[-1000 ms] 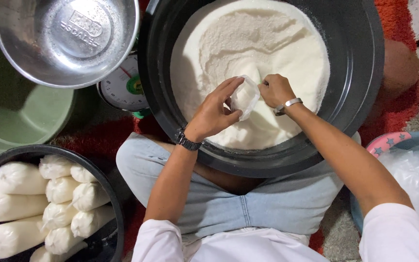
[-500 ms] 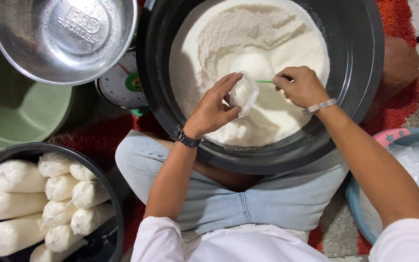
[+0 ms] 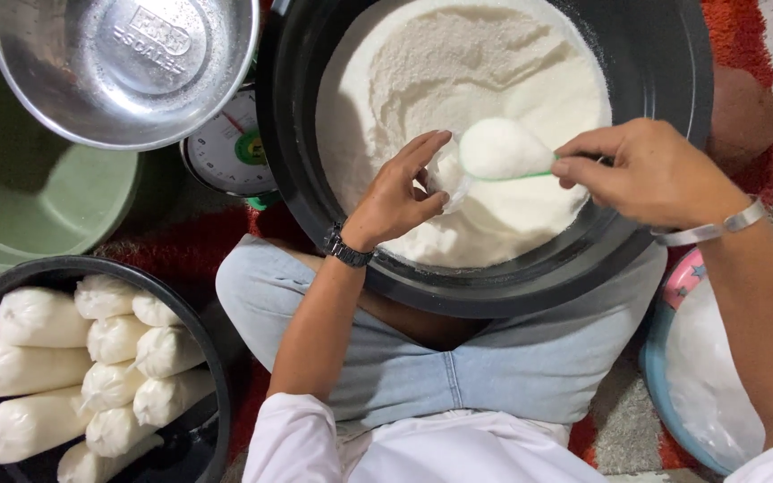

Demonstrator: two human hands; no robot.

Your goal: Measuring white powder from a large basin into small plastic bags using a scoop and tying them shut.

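A big black basin [image 3: 673, 107] rests on my lap, heaped with white powder [image 3: 458, 80]. My left hand [image 3: 395, 197], with a dark wristwatch, holds a small clear plastic bag [image 3: 447, 177] open over the powder. My right hand [image 3: 646, 170], wearing a silver bracelet, grips the handle of a green scoop [image 3: 498, 152] piled with white powder. The scoop hovers right beside the bag's mouth.
A steel scale bowl [image 3: 127, 63] sits on a dial scale [image 3: 225, 152] at the upper left, over a green basin [image 3: 20, 197]. A black tub [image 3: 208, 358] at lower left holds several filled white bags [image 3: 38, 367]. A blue basin [image 3: 664, 394] with plastic lies at right.
My right hand moved away from the bag to the right, dug into the powder and has come up holding a full green scoop next to the bag. My left hand stayed in place.
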